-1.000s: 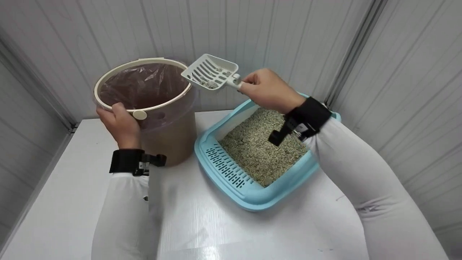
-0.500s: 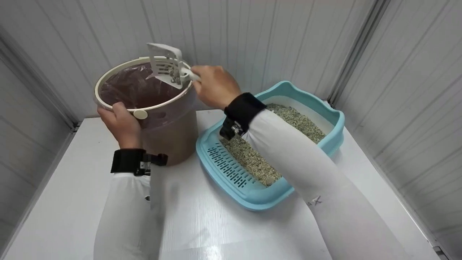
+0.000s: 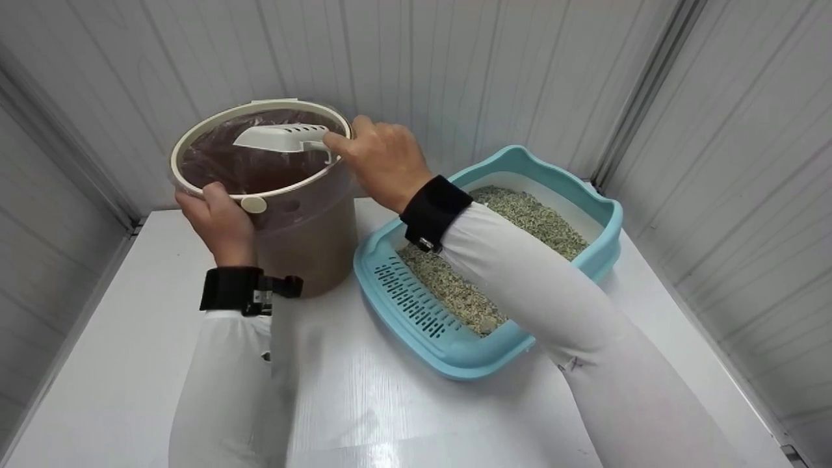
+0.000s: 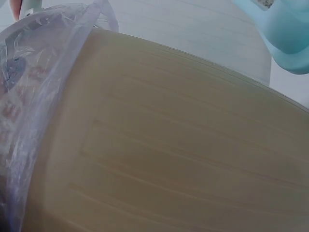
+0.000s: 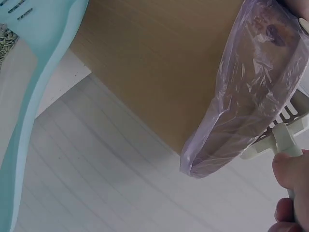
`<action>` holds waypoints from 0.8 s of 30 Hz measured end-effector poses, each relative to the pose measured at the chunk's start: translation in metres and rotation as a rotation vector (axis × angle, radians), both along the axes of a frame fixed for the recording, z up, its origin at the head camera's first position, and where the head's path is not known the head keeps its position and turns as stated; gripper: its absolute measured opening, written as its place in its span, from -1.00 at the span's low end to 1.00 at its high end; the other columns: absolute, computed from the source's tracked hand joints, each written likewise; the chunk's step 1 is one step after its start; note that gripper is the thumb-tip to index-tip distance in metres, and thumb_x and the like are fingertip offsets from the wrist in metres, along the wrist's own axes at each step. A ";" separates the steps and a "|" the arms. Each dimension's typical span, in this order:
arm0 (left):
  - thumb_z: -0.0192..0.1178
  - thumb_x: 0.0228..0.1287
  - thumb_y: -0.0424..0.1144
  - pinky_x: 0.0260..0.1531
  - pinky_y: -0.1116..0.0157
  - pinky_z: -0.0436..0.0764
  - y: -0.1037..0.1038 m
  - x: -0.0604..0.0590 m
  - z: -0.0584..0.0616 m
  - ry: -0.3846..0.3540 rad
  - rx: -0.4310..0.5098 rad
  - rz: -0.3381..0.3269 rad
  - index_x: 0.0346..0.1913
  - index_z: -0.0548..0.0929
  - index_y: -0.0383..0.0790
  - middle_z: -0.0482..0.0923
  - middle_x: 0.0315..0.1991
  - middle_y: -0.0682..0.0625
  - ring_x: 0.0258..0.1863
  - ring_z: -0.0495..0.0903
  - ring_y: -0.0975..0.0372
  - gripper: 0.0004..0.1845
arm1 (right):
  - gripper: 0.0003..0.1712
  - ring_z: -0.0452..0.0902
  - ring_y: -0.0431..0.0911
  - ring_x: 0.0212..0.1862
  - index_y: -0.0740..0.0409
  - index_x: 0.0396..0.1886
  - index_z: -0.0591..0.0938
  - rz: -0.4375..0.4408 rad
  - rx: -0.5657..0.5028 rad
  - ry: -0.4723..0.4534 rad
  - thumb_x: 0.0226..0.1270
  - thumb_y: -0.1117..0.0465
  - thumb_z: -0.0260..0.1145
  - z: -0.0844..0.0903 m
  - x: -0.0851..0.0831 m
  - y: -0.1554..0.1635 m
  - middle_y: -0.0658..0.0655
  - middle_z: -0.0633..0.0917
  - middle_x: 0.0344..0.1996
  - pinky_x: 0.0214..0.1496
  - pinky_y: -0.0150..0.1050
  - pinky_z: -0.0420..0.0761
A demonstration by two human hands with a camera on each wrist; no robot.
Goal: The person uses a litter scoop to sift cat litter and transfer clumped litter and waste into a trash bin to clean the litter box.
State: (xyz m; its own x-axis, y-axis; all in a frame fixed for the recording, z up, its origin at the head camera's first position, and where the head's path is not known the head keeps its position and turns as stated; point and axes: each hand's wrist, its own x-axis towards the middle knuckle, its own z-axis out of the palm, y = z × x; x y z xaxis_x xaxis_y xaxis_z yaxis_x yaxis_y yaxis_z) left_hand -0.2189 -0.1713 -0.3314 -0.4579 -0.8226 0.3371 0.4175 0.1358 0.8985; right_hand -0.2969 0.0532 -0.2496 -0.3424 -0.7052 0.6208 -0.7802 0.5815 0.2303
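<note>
My right hand (image 3: 388, 161) grips the handle of a white slotted litter scoop (image 3: 278, 138). The scoop is turned over at the mouth of a brown trash bin (image 3: 305, 250), its slotted side facing up. In the right wrist view, the scoop's slots (image 5: 288, 112) show beside the bin's rim, and fingers curl round the handle. At the near left of the bin, my left hand (image 3: 221, 224) holds the cream rim, thumb on top. A thin purple bag (image 5: 256, 92) lines the bin and folds down over its outside. The fingers of the left hand below the rim are hidden.
Right of the bin stands a light blue litter box (image 3: 448, 357) with greenish-beige litter (image 3: 533, 218) inside and a perforated front ledge. My right forearm crosses above it. Both stand on a white table (image 3: 338, 416), with grey panelled walls behind and at the sides.
My right hand has moved left from over the litter box to the bin. The scoop has turned from upright, with bits of litter in it, to face down. The left hand keeps its hold.
</note>
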 end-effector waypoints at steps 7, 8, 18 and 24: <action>-0.28 0.45 -0.39 0.38 0.36 0.43 0.005 0.003 0.003 -0.009 -0.006 -0.006 0.49 0.26 -0.34 0.43 0.36 -0.26 0.33 0.47 0.07 -0.43 | -0.69 0.65 0.04 -0.20 -0.17 0.24 0.66 0.046 -0.039 -0.433 0.66 0.12 0.14 0.013 -0.001 0.011 0.20 0.74 -0.19 -0.25 -0.09 0.65; -0.28 0.45 -0.38 0.37 0.39 0.43 0.004 0.002 0.001 -0.023 -0.008 0.000 0.50 0.25 -0.33 0.43 0.36 -0.25 0.33 0.47 0.08 -0.43 | -0.67 0.67 0.02 -0.11 -0.18 0.28 0.66 0.064 -0.064 -0.516 0.65 0.11 0.17 0.015 -0.002 0.013 0.18 0.77 -0.10 -0.15 -0.12 0.67; -0.27 0.47 -0.33 0.34 0.51 0.38 -0.003 0.002 0.000 -0.105 -0.007 0.027 0.53 0.21 -0.28 0.38 0.41 -0.19 0.37 0.44 0.16 -0.42 | -0.55 0.61 -0.28 0.14 -0.18 0.41 0.62 0.149 -0.269 -1.005 0.60 0.05 0.26 0.021 -0.013 0.030 -0.07 0.71 0.29 0.21 -0.39 0.54; -0.28 0.47 -0.35 0.34 0.47 0.40 -0.002 0.003 0.000 -0.089 -0.003 0.011 0.54 0.21 -0.27 0.39 0.42 -0.20 0.37 0.44 0.12 -0.41 | -0.56 0.57 -0.24 0.32 -0.07 0.40 0.62 0.213 -0.352 -1.128 0.61 0.07 0.24 0.021 -0.019 0.045 -0.01 0.69 0.32 0.41 -0.32 0.51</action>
State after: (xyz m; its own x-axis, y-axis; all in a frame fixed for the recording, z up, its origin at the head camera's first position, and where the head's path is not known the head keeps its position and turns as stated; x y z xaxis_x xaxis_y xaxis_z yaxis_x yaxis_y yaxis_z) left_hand -0.2159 -0.1734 -0.3316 -0.4770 -0.8269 0.2978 0.3348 0.1424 0.9315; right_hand -0.3155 0.0984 -0.2282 -0.7146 -0.6653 0.2161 -0.5282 0.3106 -0.7903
